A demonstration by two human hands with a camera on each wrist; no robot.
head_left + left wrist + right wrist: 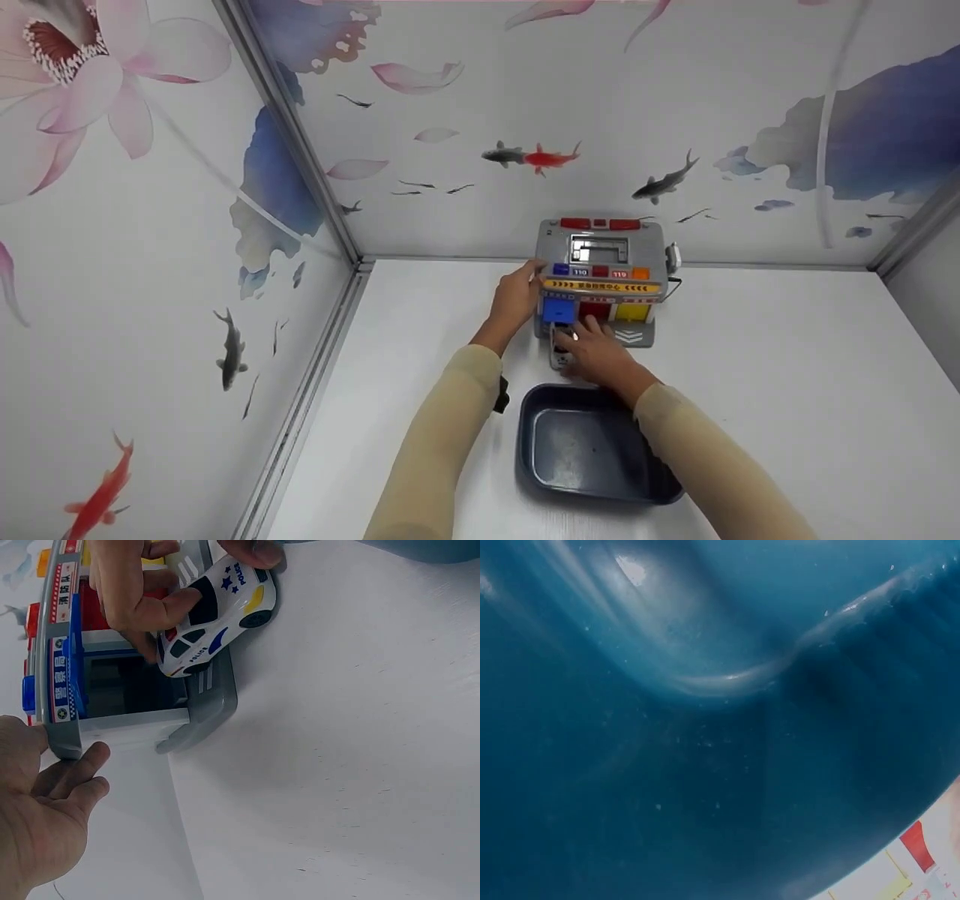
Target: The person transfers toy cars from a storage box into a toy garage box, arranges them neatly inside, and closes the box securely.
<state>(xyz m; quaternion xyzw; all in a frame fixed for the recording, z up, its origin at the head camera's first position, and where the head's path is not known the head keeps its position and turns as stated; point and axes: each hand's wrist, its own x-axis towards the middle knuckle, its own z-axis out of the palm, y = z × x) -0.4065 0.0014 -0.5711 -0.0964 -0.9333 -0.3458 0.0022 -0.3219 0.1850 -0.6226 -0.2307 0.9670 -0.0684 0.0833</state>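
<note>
A grey toy garage [600,281] with blue, red and yellow doors stands by the back wall. My left hand [516,301] holds its left side; in the left wrist view, curled fingers [88,765] lie at the roof's corner. My right hand [600,352] pinches a white toy police car [217,615] from above, in front of the blue door [77,656]. That door is swung up, with a dark bay behind it. The car's tail overlaps the bay's sill, and it sits slanted. In the right wrist view my right hand is barely visible.
A dark blue plastic tub [592,450] stands on the white table [405,360], close below my right forearm; its wall [705,795] fills most of the right wrist view. Printed walls [450,202] border the table at the back and left.
</note>
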